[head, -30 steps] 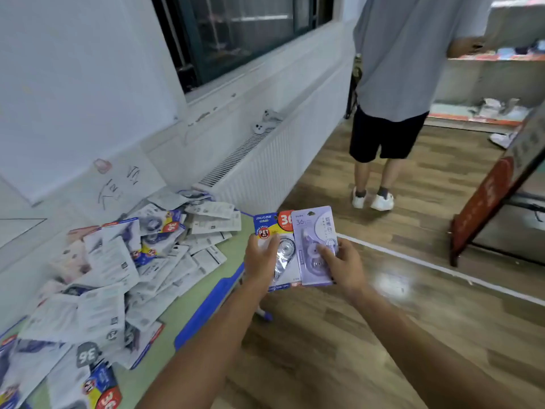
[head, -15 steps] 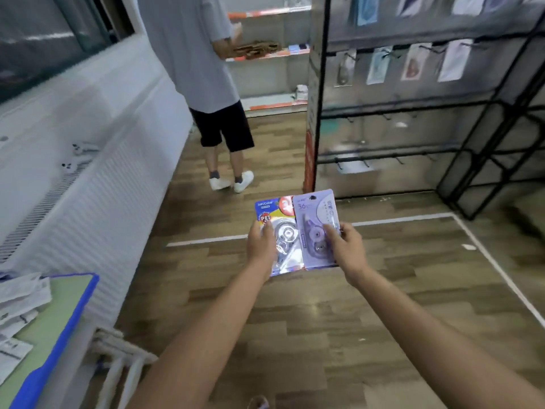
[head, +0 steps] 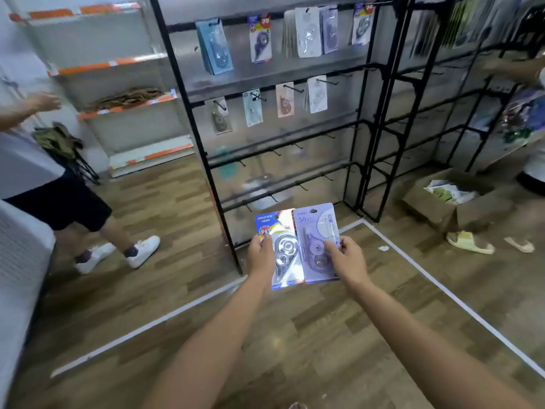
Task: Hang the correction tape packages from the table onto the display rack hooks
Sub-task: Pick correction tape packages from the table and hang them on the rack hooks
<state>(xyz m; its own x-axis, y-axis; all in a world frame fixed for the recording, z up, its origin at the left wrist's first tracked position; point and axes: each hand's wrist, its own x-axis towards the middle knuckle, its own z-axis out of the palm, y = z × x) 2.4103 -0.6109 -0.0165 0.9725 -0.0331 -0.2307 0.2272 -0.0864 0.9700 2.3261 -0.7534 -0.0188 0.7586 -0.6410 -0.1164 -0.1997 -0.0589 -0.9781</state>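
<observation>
Nearest, the left hand (head: 261, 255) pinches a blue correction tape package (head: 278, 249) by its edge, thumb on its face; the right hand (head: 345, 258) likewise grips a lilac correction tape package (head: 317, 240) just beside it. Neither is hung yet. Beyond, the black display rack (head: 365, 125) carries packages on its two upper rows, while the lower hooks (head: 300, 185) stand bare, so hanging looks partly done.

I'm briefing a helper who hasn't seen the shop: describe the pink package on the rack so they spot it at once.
Face the black wire display rack and find its second row of hooks. There, four packages hang side by side; the pink package is third from the left, the only pink card, between a pale blue package and a white one.
</observation>
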